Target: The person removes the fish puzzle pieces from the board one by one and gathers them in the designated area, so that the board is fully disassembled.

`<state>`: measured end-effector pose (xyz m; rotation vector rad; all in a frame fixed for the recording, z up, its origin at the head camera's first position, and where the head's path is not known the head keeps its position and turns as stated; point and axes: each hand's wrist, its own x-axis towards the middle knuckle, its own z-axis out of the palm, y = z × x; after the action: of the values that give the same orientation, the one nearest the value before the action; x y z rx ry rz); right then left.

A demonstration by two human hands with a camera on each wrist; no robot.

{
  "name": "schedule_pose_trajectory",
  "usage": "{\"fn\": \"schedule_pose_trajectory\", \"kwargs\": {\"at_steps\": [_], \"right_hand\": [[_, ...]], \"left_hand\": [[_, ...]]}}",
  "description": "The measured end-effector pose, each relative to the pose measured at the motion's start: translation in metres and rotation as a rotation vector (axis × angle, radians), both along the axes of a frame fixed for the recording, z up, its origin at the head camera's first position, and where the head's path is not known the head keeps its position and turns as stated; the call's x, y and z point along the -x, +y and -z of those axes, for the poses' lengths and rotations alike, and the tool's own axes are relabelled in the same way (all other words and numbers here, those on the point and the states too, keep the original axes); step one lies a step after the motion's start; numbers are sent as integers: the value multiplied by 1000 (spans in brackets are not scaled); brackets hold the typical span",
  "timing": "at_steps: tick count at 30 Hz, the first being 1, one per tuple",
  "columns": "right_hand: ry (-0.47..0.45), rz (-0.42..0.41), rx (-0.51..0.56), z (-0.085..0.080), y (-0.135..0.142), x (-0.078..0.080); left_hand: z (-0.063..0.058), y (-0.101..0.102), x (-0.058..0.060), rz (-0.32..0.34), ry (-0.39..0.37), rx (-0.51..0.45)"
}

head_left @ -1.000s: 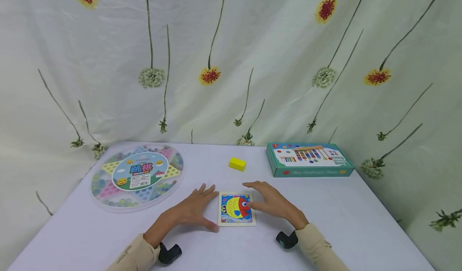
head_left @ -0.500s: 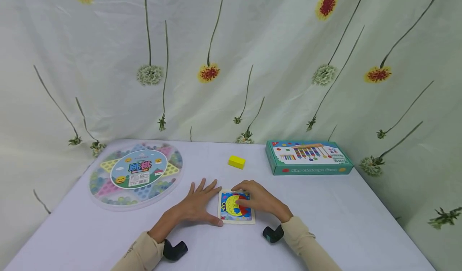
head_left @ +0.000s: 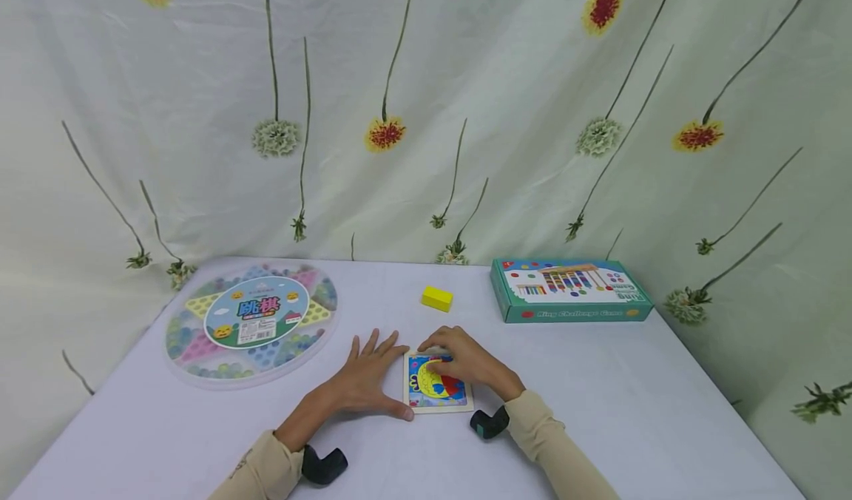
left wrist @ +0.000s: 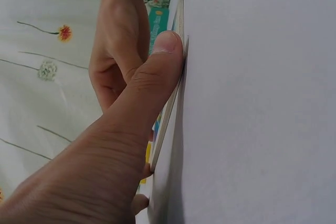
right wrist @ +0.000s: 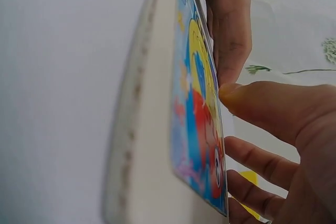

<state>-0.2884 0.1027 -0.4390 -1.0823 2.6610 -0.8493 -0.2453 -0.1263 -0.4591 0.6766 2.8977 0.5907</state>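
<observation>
A square fish-picture board with a pale wooden border lies flat on the table. Spread straight, the fingers of my left hand reach along its left side, and the thumb touches its near left corner. My right hand is over the board's right half, hiding part of the red and yellow fish. In the right wrist view, its thumb touches the picture surface while the other fingers extend toward the far edge. The left wrist view shows the left thumb against the board's thin edge.
Behind the board sits a yellow block. A round Chinese checkers set with a clear cover stands at the left. The green Ring Challenge Game box is at the back right, before a flowered curtain.
My right hand has moved left from the board's right side to over the picture. My left hand has shifted slightly and its thumb now meets the board's near left corner.
</observation>
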Motion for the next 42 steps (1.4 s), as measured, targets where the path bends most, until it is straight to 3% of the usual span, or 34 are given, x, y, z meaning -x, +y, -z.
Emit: {"fn": "schedule_pose_trajectory", "kwargs": {"at_steps": [8,27,42], "right_hand": [[9,-9,-2,4,1,4],[-46,64,-32,2,-6,8],[-61,82,-46,0,-8,7]], "left_hand": [[-1,0,0,7,-5,13],[-6,2,1,11,-5,-11],[-3,1,0,11,-11,-14]]}}
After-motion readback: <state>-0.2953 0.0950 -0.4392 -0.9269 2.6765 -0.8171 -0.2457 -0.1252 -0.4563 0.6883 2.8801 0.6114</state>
